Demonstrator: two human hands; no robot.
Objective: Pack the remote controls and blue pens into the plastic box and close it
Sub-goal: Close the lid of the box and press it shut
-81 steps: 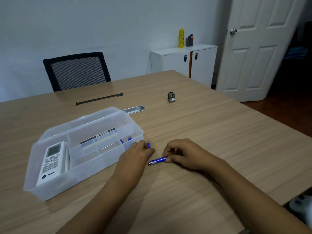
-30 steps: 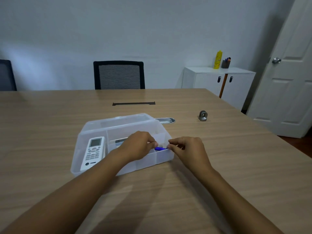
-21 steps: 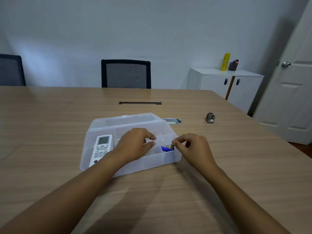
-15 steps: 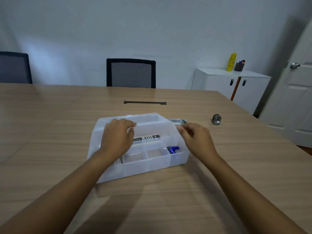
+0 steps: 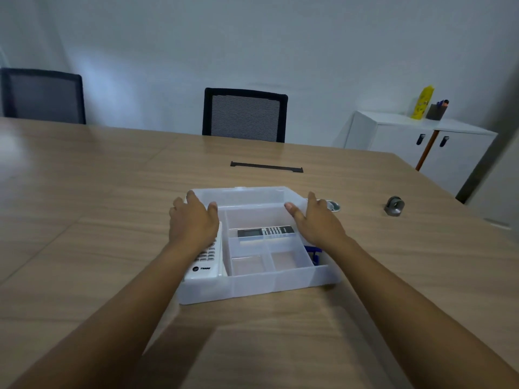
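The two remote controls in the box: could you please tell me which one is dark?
The black remote control lying crosswise in the middle compartment; the white remote control lies lengthwise in the left compartment.

A long wooden table fills most of the room, its top pale brown with a dark cable slot set into it. Behind its far edge stands a black mesh-backed chair, with a second dark chair further left. The wall beyond is plain and pale. Right of the table sits a low white cabinet bearing a yellow bottle and a dark pen cup.
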